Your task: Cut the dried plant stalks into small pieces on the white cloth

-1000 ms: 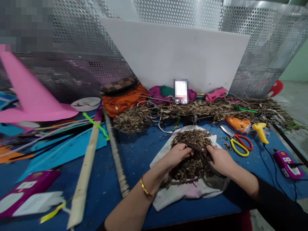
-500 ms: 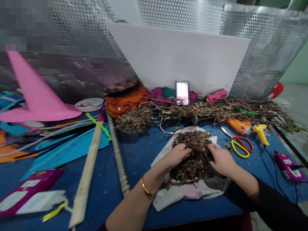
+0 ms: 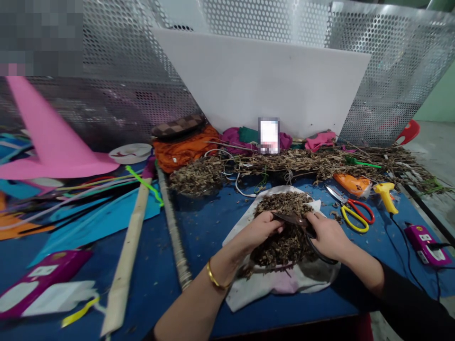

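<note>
My right hand (image 3: 326,237) is closed around the black handles of a pair of dark-bladed scissors (image 3: 293,219). The blades point left, toward the fingers of my left hand (image 3: 262,229). Those fingers are pinched together beside the blade tips; what they hold is hidden. Both hands are over a heap of crumbled dry leaves (image 3: 280,251). Beneath the heap a white cloth (image 3: 250,296) with a pale pink patch is spread on the blue table (image 3: 209,227).
Red-and-yellow-handled scissors (image 3: 355,215), a yellow glue gun (image 3: 386,196) and a purple power strip (image 3: 426,244) lie right. Dry twigs (image 3: 302,163) line the back. Left are a wooden stick (image 3: 130,255), a wrapped pole (image 3: 174,227) and a pink cone hat (image 3: 53,128).
Both hands stay in nearly the same place over the leaves, with only a slight shift of the scissor blades and of the camera view.
</note>
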The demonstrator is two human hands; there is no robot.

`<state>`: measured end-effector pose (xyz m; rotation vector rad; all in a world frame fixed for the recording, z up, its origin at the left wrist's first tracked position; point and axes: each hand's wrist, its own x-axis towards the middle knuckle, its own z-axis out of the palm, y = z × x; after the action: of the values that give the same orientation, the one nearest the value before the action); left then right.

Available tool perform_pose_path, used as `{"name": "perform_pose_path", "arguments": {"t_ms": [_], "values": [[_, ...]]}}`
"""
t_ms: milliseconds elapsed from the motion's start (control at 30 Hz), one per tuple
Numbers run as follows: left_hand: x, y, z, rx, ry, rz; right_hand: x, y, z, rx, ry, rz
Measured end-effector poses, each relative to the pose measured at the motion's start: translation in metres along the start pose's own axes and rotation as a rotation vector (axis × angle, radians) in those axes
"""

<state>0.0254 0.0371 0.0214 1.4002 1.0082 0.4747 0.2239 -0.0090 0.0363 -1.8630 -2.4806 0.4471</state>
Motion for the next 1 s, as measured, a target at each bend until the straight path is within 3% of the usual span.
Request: {"name": "perform_pose_path", "arguments": {"t_ms": [233, 567, 1000], "values": [[-0.001, 0.0017, -0.002, 0.077, -0.037, -0.023, -0.0003, 0.0047, 0.0053, 0.006, 0.012, -0.049], [-0.0003, 0.0019, 0.0002, 0.101, 0.1, -0.048, -0.0005, 0.0039, 0.0005, 0.038, -0.013, 0.001], [0.0023, -0.0002, 0.0023, -0.019, 0.094, -0.032, 0.0006, 0.0002, 0.0026, -0.011, -0.053, 0.021]]}}
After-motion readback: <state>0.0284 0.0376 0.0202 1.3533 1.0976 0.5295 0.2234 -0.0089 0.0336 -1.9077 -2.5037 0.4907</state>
